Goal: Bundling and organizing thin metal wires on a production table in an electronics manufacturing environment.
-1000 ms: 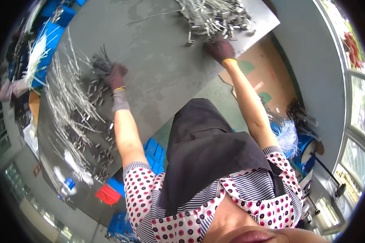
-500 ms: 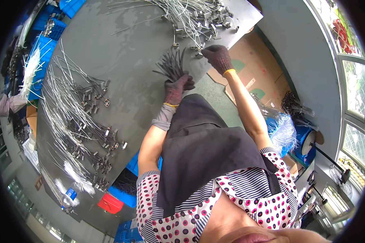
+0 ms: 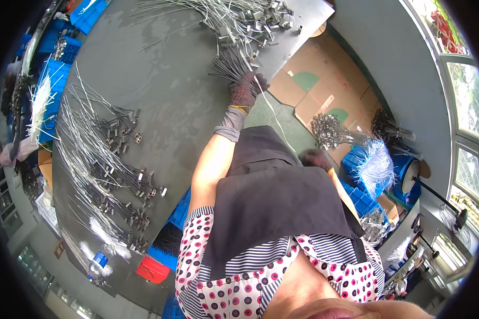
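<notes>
So we've got our left hand [image 3: 245,90], in a dark knit glove, right by the near edge of the desk [image 3: 165,80], and its grip is closed up around a bunch of thin dark strips [image 3: 229,65] fanning out over the desk. A pale strand [image 3: 274,114] runs across that glove and off past the desk edge towards our right hand [image 3: 315,158]. That one's gloved too, clear of the desk beside the black apron [image 3: 282,194], but it's a dark blur, so we honestly can't tell how far open its grip is or whether it has the strand. Just past the strips, at the desk's far end, we've got a heap of silvery wires with metal ends [image 3: 258,26]. Another wire pile [image 3: 93,149] spreads along the desk's left side.
</notes>
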Tool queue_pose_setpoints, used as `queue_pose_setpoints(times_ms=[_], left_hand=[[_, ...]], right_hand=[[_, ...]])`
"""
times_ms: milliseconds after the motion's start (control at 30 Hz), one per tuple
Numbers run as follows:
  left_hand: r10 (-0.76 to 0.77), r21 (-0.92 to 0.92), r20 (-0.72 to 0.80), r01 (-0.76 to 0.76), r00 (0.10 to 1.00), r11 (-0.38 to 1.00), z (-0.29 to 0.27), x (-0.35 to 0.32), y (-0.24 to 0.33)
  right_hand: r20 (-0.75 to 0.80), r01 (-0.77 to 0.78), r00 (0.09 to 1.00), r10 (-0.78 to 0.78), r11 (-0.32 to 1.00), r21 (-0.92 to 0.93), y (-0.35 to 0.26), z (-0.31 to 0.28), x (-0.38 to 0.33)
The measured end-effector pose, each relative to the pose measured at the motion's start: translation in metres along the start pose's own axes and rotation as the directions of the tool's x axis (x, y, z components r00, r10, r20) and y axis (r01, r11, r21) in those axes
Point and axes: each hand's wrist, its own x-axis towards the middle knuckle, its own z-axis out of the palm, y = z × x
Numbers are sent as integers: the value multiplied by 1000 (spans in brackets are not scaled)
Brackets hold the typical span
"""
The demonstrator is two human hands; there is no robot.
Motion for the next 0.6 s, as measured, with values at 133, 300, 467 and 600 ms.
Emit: queue_pose_setpoints(times_ms=[133,300,467,600], left_hand=[[115,79,-22,-113,993,990,3,-11,5],[259,63,-152,-252,954,966,21,-27,35],[396,86,-265,-387,879,918,22,-35,55],[366,127,-262,-344,893,930,6,-41,47]], right_hand=[[0,263,956,-293,857,-443,136,-15,-21],[-187,-88,982,31,947,-310,225,-34,-25],[-289,-138,954,76,970,-200,218,-38,-15],[-348,-106,935,64,989,-102,147,-29,-18]])
